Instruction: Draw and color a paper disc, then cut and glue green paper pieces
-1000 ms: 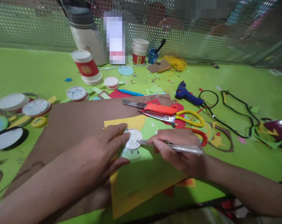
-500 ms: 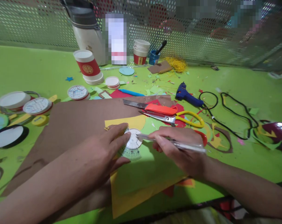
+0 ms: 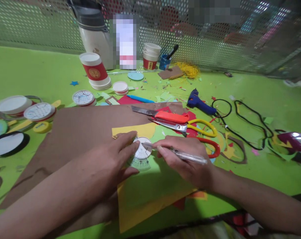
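My left hand [image 3: 115,154] lies with fingers stretched out, fingertips resting on the edge of a small white disc [image 3: 145,151] with lines drawn on it. A clear protractor [image 3: 140,164] shows from under the disc, partly hidden by the fingers. My right hand [image 3: 181,156] is closed round a clear-barrelled pen [image 3: 190,157], its tip over the disc near the centre. Beneath them are a green paper sheet [image 3: 160,186] and a yellow sheet [image 3: 130,215], overlapping brown cardboard [image 3: 83,129]. Whether the tip touches the disc I cannot tell.
Beyond my hands lie an orange utility knife [image 3: 171,117] and yellow-and-red-handled scissors [image 3: 181,126]. A blue glue gun [image 3: 201,103] with a black cord sits to the right. Paper cups [image 3: 94,71], a kettle [image 3: 94,39] and cut cup ends [image 3: 39,112] stand left and behind.
The pen in my right hand has moved left, its tip going further in over the disc. More of the red scissor handle shows. My left hand has stayed put.
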Demonstrator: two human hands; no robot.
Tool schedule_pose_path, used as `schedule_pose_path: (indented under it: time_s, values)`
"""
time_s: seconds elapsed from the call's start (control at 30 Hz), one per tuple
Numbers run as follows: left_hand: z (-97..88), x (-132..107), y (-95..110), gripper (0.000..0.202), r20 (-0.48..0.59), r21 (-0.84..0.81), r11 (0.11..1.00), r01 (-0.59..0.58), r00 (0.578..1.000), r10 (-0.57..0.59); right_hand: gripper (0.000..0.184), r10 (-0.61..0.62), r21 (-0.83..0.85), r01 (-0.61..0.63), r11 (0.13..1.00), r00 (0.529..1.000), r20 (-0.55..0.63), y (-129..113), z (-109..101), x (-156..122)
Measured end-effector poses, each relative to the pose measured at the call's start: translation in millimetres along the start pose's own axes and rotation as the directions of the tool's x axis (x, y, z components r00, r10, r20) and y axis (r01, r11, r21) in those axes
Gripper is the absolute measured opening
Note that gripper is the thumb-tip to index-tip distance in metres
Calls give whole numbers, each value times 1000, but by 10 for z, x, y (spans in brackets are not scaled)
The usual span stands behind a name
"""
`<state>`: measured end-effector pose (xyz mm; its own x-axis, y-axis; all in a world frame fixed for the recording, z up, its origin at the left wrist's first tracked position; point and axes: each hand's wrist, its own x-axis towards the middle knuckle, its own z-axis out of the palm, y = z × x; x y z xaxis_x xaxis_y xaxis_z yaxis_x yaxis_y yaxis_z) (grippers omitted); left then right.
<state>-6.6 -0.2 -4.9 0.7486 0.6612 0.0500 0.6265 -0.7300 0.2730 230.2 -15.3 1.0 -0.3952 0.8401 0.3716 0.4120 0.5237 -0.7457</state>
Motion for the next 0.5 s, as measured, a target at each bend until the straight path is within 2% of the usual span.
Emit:
schedule_pose_path:
  time_s: [0.13, 0.33, 0.5]
  values:
    - [-4, -7, 1, 49, 22, 3, 1000, 6, 1000, -6, 19, -22, -13, 22, 1000, 1000, 0, 3, 5, 3]
    - [12, 0, 16, 45, -16, 11, 1000, 4, 1000, -3, 19, -53, -19, 52, 998, 998, -26, 25, 23, -4]
    - [-12, -4, 25, 48, 0, -2, 1000, 30, 1000, -30, 19, -61, -17, 61, 998, 998, -27, 27, 24, -4]
